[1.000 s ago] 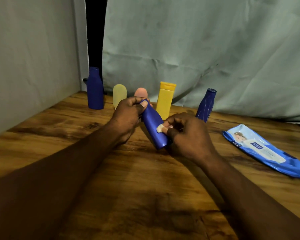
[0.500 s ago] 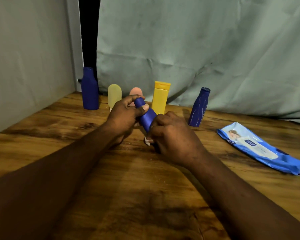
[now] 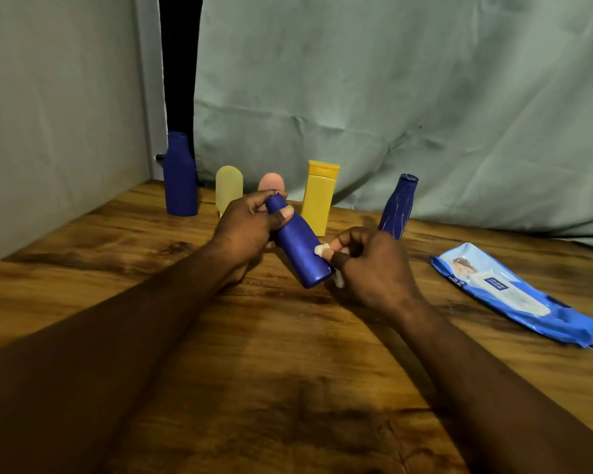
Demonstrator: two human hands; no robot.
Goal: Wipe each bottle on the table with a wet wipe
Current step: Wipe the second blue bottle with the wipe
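My left hand (image 3: 247, 230) grips the neck of a small blue bottle (image 3: 298, 248), which is tilted with its base toward the right above the wooden table (image 3: 288, 354). My right hand (image 3: 370, 265) pinches a white wet wipe (image 3: 324, 251) against the bottle's lower side near the base. Behind my hands stand a tall dark blue bottle (image 3: 180, 176), a pale yellow bottle (image 3: 229, 188), a pink bottle (image 3: 271, 183) partly hidden by my left hand, a yellow bottle (image 3: 319, 196) and a slim blue bottle (image 3: 397, 206).
A blue pack of wet wipes (image 3: 514, 295) lies flat on the table's right side. A grey-green cloth (image 3: 391, 97) hangs behind the table, and a grey wall (image 3: 59, 114) closes off the left side.
My right hand has slid the wipe down from the upper body of the bottle to its base, uncovering the bottle's side. My left hand keeps its hold on the neck.
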